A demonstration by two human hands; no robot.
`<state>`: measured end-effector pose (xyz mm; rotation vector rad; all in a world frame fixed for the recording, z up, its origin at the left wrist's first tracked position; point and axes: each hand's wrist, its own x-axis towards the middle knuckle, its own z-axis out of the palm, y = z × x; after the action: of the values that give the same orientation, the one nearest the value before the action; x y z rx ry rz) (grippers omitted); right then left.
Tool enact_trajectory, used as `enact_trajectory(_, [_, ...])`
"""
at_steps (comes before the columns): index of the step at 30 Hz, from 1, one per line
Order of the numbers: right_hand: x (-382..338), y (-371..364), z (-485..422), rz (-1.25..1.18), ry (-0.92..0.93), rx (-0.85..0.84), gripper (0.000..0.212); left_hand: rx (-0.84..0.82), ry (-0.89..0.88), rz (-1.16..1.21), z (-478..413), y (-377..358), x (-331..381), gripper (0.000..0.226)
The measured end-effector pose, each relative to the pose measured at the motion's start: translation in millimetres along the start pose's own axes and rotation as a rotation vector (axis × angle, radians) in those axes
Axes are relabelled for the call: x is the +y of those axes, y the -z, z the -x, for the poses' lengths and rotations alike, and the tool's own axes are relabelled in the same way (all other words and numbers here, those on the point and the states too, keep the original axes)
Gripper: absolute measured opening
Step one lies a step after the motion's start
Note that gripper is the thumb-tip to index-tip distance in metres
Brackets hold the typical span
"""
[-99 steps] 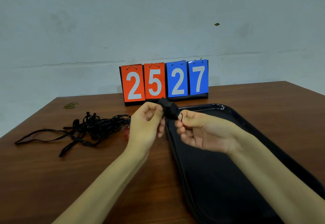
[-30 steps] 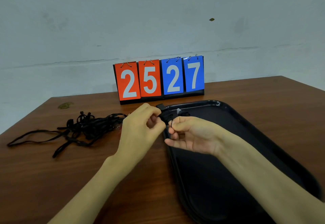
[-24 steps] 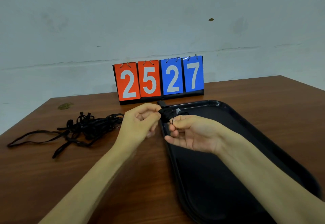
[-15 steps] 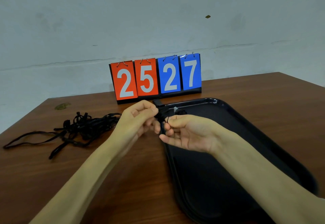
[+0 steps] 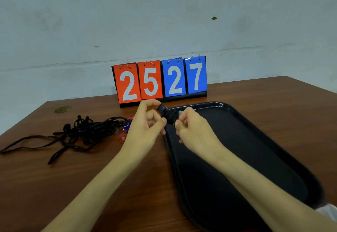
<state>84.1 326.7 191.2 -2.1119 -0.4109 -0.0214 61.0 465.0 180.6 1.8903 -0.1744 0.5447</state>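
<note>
both hands pinch a small black bundle (image 5: 167,115) above the tray (image 5: 255,140) rim's far left corner. left hand (image 5: 145,128) and right hand (image 5: 191,128), fingers curled, hold its ends. cord tangle (image 5: 82,133) lies well left.

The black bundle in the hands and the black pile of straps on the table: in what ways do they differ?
The black bundle is pinched between the left hand and the right hand; the pile of straps lies on the table. The bundle is small and compact; the pile is loose and tangled, with strands trailing left. Both are black.
</note>
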Motion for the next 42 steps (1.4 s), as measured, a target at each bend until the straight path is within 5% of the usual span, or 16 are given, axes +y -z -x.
enact_trajectory(5, [4,-1,-1,0.145,0.078,-0.004,0.009,0.008,0.0,-0.02,2,-1,0,0.035])
enact_trajectory(10, [20,31,-29,-0.003,-0.096,0.099,0.012,0.027,0.093,-0.078,-6,7,-7,0.036])
enact_trajectory(18, [64,50,-61,0.522,-0.26,0.265,0.023,0.35,0.298,-0.216,-21,36,-44,0.026])
enact_trajectory(30, [82,38,-58,0.662,-0.174,0.387,0.033,0.474,0.37,-0.362,-30,64,-65,0.015])
enact_trajectory(37, [58,39,-52,0.586,-0.086,0.446,0.023,0.246,0.126,-0.807,-25,65,-75,0.022])
enact_trajectory(42, [16,-4,-65,0.544,0.202,0.065,0.021,0.065,0.027,-1.01,-22,52,-81,0.036])
